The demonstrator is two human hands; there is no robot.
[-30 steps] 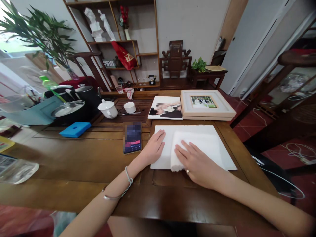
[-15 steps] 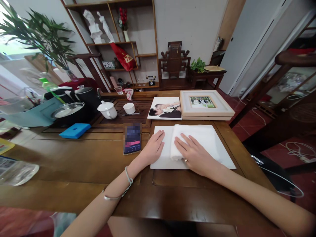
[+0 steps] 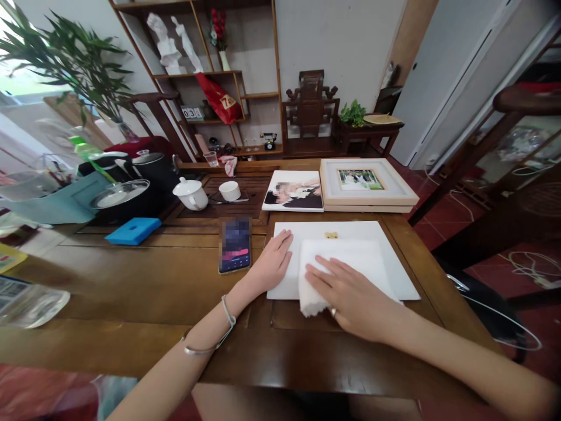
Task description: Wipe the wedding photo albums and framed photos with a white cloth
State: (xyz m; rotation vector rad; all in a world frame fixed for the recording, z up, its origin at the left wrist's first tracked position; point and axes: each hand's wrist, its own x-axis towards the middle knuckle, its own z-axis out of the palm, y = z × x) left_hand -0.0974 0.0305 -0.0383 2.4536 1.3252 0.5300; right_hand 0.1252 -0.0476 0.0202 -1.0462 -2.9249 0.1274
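Observation:
A flat white board (image 3: 398, 266) lies face down on the wooden table (image 3: 144, 286), with a small gold hanger (image 3: 331, 235) showing near its far edge. My left hand (image 3: 274, 261) rests flat and open on the board's left edge. My right hand (image 3: 350, 295) lies flat, fingers spread, on a folded white towel (image 3: 346, 257). The towel covers the near part of the board and hangs over its near edge.
A phone (image 3: 235, 245) lies just left of my left hand. Behind the board sit a photo print (image 3: 294, 191) and a white picture frame (image 3: 366, 184). Further left are a white teapot (image 3: 191, 193), a cup (image 3: 230, 190), a blue box (image 3: 134, 229) and dark pots (image 3: 127, 196).
My right hand pushed the towel toward the far edge of the board, then drew it back toward me, uncovering the gold hanger. My left hand stayed put.

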